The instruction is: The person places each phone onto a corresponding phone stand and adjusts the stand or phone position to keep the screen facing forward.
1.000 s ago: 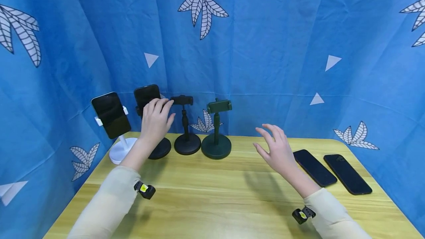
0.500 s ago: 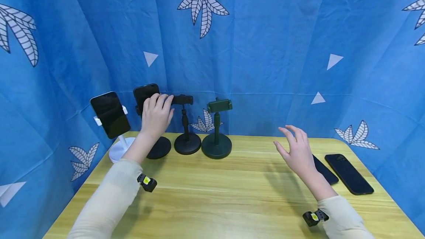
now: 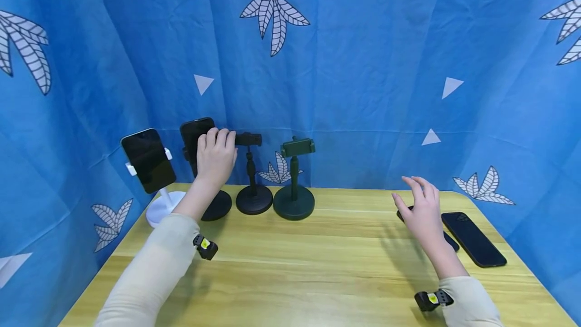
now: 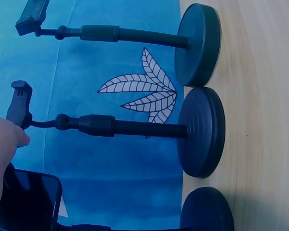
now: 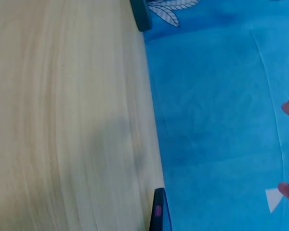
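Note:
My left hand (image 3: 215, 158) is at the left end of the clamp (image 3: 251, 139) on a black phone stand (image 3: 254, 200), fingers curled over it. In the left wrist view the thumb (image 4: 22, 136) meets that clamp's lower end; the other fingers are mostly hidden. Over at the right, my right hand (image 3: 425, 216) hovers above a dark phone (image 3: 451, 242), fingers apart and holding nothing. Part of that phone is hidden behind the hand. A second dark phone (image 3: 474, 239) lies flat beside it. Only fingertips (image 5: 285, 188) show in the right wrist view.
A white stand (image 3: 156, 211) and another black stand (image 3: 219, 207) each carry an upright phone at the left. A dark green stand (image 3: 294, 202) is just right of the one I touch. A blue curtain (image 3: 363, 90) hangs behind the wooden table (image 3: 317, 266).
My right hand has moved right, from beside the phones to above the nearer one. The left hand's fingers have bent down further onto the black stand's clamp.

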Action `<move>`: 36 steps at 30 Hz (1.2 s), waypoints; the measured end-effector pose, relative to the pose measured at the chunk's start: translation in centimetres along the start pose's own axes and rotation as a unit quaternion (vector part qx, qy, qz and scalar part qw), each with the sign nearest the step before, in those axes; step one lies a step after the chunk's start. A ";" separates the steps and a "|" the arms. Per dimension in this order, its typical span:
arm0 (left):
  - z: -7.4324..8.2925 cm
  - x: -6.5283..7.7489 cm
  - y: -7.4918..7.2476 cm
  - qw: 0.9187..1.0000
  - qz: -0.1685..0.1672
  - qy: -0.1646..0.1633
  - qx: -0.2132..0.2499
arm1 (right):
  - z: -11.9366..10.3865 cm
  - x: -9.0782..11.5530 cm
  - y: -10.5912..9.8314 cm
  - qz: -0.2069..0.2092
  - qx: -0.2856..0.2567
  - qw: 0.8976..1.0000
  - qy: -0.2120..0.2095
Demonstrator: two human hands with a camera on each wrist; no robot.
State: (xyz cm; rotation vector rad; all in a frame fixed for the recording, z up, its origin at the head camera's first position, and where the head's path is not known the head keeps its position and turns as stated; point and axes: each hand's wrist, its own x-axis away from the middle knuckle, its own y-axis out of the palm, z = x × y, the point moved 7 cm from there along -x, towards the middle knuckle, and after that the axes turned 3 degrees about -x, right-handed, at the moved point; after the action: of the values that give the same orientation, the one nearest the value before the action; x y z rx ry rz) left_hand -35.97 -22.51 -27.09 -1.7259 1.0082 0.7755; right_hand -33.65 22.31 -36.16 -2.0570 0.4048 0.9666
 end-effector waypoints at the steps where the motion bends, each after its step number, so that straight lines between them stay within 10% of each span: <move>1: 0.0 0.0 0.1 1.000 -0.006 -0.002 -0.002 | 0.3 0.0 -0.1 0.002 -0.003 1.000 0.009; 16: -0.2 0.1 0.7 0.999 -0.001 -0.027 0.026 | 4.7 1.0 -0.1 -0.006 0.001 0.992 0.130; 36: -0.1 0.3 1.0 0.996 0.013 -0.051 0.073 | 8.5 2.0 3.3 -0.198 0.058 0.958 0.200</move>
State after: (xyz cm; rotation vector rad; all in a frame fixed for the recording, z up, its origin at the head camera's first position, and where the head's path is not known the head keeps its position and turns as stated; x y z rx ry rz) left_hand -36.76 -22.90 -27.69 -1.5365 0.9939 0.7790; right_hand -38.37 26.97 -42.67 -2.1120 0.2331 0.2791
